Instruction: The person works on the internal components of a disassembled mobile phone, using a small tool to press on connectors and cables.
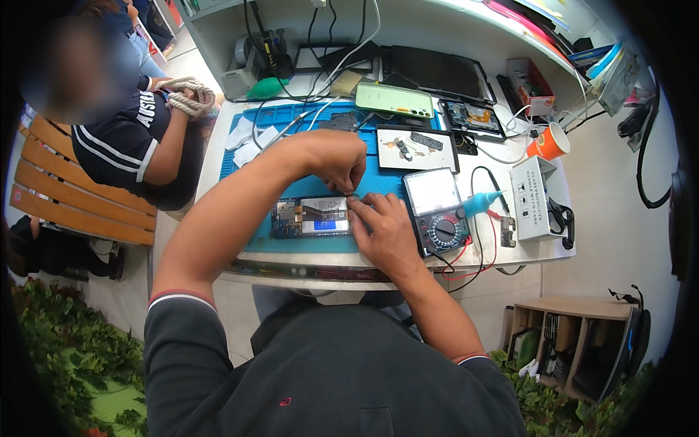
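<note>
On the desk (526,253), an opened phone (285,227) lies flat on the blue mat (262,245), near the front edge, with its long side going from left to right. Its inside is visible: a light battery (333,217) with a blue patch in the right part, and a dark flat cable (314,212) which crosses the middle.

The left hand (338,162) comes over the top of the phone, and its finger ends are brought close together at the upper right corner. Whether some small piece is pinched between them, I cannot tell. The right hand (386,226) is at the right end of the phone, with bent fingers pointing toward the left hand. Its grip on the phone edge is not clear, so I cannot tell if it is clamped.

Just beside the right hand stands an open multimeter (443,229) with a round dial, and a light-blue bottle (477,203) with a pointed tip is next to it. Behind the hands there is a black-rimmed white tray (444,156) with small parts, and farther back a pale green phone (394,100). An orange cup (551,142) is tilted near a white box (526,191).
</note>
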The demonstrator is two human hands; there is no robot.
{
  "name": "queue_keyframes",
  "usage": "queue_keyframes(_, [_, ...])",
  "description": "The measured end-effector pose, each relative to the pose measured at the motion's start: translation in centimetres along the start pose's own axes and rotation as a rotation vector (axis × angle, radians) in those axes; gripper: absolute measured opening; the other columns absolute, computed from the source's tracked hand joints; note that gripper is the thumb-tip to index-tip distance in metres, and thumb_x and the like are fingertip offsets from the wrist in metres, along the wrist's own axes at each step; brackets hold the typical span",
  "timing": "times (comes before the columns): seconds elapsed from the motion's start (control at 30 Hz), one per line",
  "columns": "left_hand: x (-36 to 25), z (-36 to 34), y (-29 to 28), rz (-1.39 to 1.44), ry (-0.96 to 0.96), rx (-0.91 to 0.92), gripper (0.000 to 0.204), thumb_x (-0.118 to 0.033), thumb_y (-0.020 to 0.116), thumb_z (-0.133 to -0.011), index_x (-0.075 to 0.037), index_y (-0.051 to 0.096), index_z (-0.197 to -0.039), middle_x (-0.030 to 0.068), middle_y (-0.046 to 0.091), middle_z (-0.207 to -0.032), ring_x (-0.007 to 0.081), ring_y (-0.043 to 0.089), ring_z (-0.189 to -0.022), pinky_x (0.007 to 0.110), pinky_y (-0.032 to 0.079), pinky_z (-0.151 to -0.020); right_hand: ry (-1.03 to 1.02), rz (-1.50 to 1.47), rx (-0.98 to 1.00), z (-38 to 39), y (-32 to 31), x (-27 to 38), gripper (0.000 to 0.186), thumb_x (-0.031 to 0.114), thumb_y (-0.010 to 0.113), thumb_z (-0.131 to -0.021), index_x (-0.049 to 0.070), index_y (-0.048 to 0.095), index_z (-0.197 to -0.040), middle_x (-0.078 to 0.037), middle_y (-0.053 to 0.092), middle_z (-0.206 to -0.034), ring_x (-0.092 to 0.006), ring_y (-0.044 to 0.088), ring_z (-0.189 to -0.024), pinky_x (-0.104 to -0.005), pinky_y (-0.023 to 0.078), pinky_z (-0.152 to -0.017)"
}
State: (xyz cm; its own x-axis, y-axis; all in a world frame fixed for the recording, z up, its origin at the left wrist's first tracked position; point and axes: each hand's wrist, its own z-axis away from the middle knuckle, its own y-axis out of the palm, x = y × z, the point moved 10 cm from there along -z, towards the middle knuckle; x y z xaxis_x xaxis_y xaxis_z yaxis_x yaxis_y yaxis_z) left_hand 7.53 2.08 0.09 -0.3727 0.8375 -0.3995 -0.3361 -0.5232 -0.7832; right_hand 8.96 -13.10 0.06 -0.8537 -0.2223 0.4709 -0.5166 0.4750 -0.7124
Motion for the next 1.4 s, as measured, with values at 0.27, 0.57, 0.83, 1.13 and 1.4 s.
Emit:
queue_keyframes(0.27, [0.1,0.2,0.2,0.092,-0.021,0.022,0.013,-0.012,0.089,-0.09,-0.007,0.092,-0.102,0.0093,0.087,-0.085,0.019,0.085,-0.077,0.035,0.064,-0.068,0.004,0.026,0.022,-0.2,0.1,0.1,0.03,0.01,0.081,-0.099,0.005,0.083,-0.129,-0.009,0.072,-0.11,-0.0308,0.066,-0.102,-0.0463,0.051,-0.089])
queue_keyframes(0.57, [2.9,7.2,-4.8,0.254,0.043,-0.503,0.02,-0.004,0.081,-0.094,-0.003,0.09,-0.112,0.0138,0.087,-0.093,0.0267,0.084,-0.081,0.039,0.066,-0.08,-0.009,0.065,0.046,-0.4,0.7,0.2,0.031,0.01,0.08,-0.099,0.005,0.081,-0.13,-0.009,0.07,-0.108,-0.0318,0.065,-0.101,-0.0471,0.051,-0.089])
queue_keyframes(0.83, [4.2,16.2,1.3,0.085,-0.047,-0.63,0.031,0.005,0.074,-0.094,-0.005,0.087,-0.12,0.0148,0.084,-0.122,0.0355,0.08,-0.115,0.042,0.063,-0.103,0.014,-0.015,0.007,-0.2,0.4,-0.2,0.03,0.008,0.081,-0.099,0.005,0.083,-0.129,-0.01,0.071,-0.107,-0.0318,0.065,-0.1,-0.047,0.051,-0.09])
queue_keyframes(1.13, [4.1,17.3,3.1,-0.004,-0.117,-0.797,0.023,0.0,0.081,-0.095,-0.006,0.087,-0.117,0.0118,0.082,-0.122,0.033,0.075,-0.12,0.044,0.061,-0.106,0.036,-0.048,0.008,-0.3,0.3,-0.4,0.029,0.008,0.082,-0.098,0.005,0.083,-0.127,-0.009,0.072,-0.109,-0.0312,0.065,-0.101,-0.047,0.052,-0.09])
queue_keyframes(1.4, [4.9,16.9,3.5,0.051,-0.117,-0.754,0.02,-0.004,0.084,-0.097,-0.005,0.087,-0.116,0.0127,0.082,-0.12,0.0347,0.074,-0.12,0.045,0.06,-0.107,0.04,-0.058,0.005,-0.3,0.2,-0.5,0.029,0.008,0.082,-0.098,0.005,0.083,-0.127,-0.009,0.072,-0.109,-0.0315,0.065,-0.101,-0.0469,0.051,-0.09])
